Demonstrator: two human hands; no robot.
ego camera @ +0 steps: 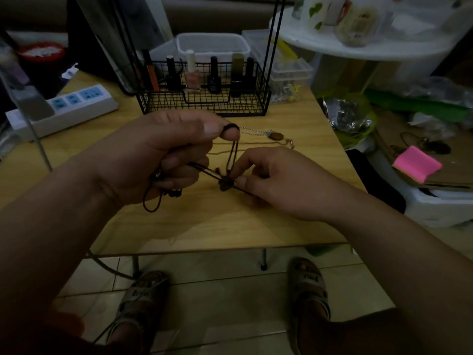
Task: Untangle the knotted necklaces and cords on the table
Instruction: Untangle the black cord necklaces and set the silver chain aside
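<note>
A dark knotted cord (231,155) is stretched between both hands above the wooden table (210,226). My left hand (163,155) grips a bundle of the cord in its curled fingers, and a loop sits over its raised index fingertip. Loose dark strands hang below that hand. My right hand (276,178) pinches the cord beside the knot (225,185) with thumb and fingers. Behind the hands, a thin chain necklace (256,131) with a brown oval pendant (276,136) lies on the table, and another thin chain (256,143) lies just in front of it.
A black wire basket (204,98) of nail polish bottles stands at the table's far side. A white power strip (64,111) lies far left. A clear lidded box (289,73) sits behind the basket's right end. Clutter and a pink pad (416,163) lie on the right.
</note>
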